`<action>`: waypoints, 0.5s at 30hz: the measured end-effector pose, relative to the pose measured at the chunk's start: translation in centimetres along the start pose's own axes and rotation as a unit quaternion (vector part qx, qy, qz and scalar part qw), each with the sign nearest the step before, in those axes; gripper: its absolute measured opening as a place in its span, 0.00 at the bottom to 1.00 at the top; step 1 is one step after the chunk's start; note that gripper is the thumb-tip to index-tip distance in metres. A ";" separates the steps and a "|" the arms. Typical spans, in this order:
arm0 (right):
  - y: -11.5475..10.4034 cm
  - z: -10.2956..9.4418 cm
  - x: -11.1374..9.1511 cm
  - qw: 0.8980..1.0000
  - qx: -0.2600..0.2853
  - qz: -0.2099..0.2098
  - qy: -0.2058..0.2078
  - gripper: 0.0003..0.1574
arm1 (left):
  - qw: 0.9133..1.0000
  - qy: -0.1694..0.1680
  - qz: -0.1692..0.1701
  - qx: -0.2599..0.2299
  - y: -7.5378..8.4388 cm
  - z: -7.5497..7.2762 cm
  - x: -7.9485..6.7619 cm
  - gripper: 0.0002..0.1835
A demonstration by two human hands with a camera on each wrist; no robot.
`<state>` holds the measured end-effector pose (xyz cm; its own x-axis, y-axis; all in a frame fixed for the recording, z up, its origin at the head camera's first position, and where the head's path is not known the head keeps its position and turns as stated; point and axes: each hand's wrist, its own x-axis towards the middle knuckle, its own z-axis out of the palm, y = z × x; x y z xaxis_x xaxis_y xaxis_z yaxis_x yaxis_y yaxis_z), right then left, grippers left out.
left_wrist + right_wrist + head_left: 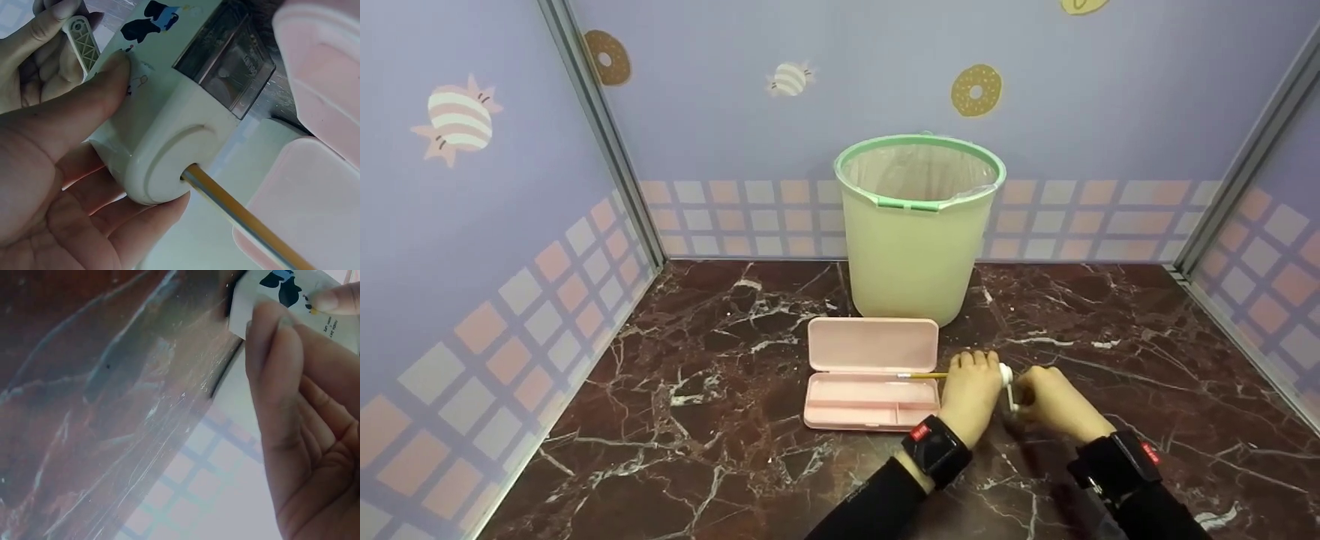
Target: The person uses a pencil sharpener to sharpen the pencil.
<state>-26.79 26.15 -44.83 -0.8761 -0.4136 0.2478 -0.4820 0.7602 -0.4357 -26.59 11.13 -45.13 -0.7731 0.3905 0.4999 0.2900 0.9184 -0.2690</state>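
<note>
Wrapping round the small white sharpener (1006, 373), the left grip (973, 390) was clamped on its body in the head view, while the right grip (1054, 401) pinched the crank (1012, 397) beside it. Both were right of the middle of the worktop (712, 465), well apart from its right edge. A yellow pencil (926, 376) ran out leftward over the open pink pencil case (874, 345); a lined green bin (915, 255) stood near the far edge. Whether the sharpener rested on the worktop could not be told.

From the left wrist, one end of the pencil was inside the sharpener, near a clear compartment (230, 62), and no fingers held its shaft. That looked the likeliest source of trouble: the pencil could have spun with the crank or worked loose, and its free end could have knocked the case if the sharpener twisted.

From the right wrist, the right grip's fingertips were drawn together, hiding the crank. If the left grip slackened, turning force could have rocked the body; a jerky pull could have broken the hidden point.
</note>
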 end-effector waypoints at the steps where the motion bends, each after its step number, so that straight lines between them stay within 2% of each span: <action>1: 0.0 0.0 -0.1 1.000 0.000 -0.002 0.002 0.15 | 1.000 -0.004 0.001 -0.002 0.0 0.0 0.0 0.17; 4: -0.2 0.0 -0.2 1.000 0.001 -0.011 0.011 0.15 | 1.000 -0.007 0.000 -0.001 0.0 -0.1 -0.1 0.17; 9: -0.3 -0.2 -0.2 1.000 0.000 -0.023 0.016 0.15 | 1.000 0.008 -0.006 0.005 -0.1 -0.3 -0.2 0.16; 15: -1.1 -1.6 -0.2 1.000 0.015 -0.015 0.004 0.14 | 1.000 0.004 -0.004 0.005 -0.1 -0.3 -0.2 0.17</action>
<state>-26.06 26.15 -43.02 -0.8617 -0.4311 0.2676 -0.5074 0.7325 -0.4539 -26.32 10.98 -44.93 -0.7705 0.3830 0.5096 0.2781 0.9212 -0.2720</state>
